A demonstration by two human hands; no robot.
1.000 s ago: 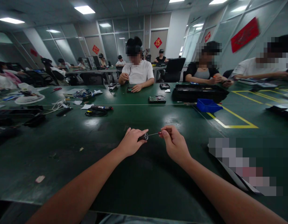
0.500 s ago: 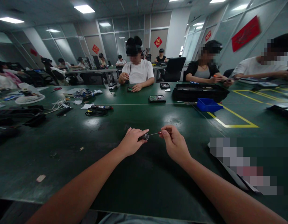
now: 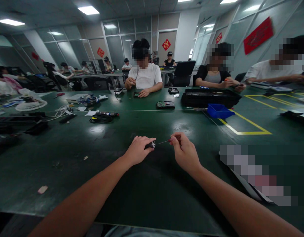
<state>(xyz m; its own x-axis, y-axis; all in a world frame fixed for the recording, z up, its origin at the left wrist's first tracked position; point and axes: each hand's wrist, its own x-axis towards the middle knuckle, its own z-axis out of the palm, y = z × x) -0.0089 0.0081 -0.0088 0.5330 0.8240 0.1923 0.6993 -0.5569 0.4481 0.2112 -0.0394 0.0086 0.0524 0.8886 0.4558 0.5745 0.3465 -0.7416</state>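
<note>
Above a green worktable, a left hand holds a short dark cylinder by its sides, fingers over the top and thumb below in a narrow, closed grip. The hold leaves the pale-rimmed end uncovered and turned toward the right hand, apparently to give the tool a clear approach while steadying the piece. The right hand closes around the red handle of a slim screwdriver, its thumb along the near side; the curled fingers hide part of the handle. The thin shaft points at the cylinder's open end, its tip just beside the rim and seemingly apart from it. Holding the handle with the fingers rather than deep in the palm likely favors fine aim over force. Whether the cylinder touches the tabletop cannot be told.

Farther across the table lie a coiled black cable, a hard drive with its circuit board facing up, and a blue bin beside a long black housing, all well apart from the two hands. Opposite, a co-worker in a white T-shirt bends over a small green board.
</note>
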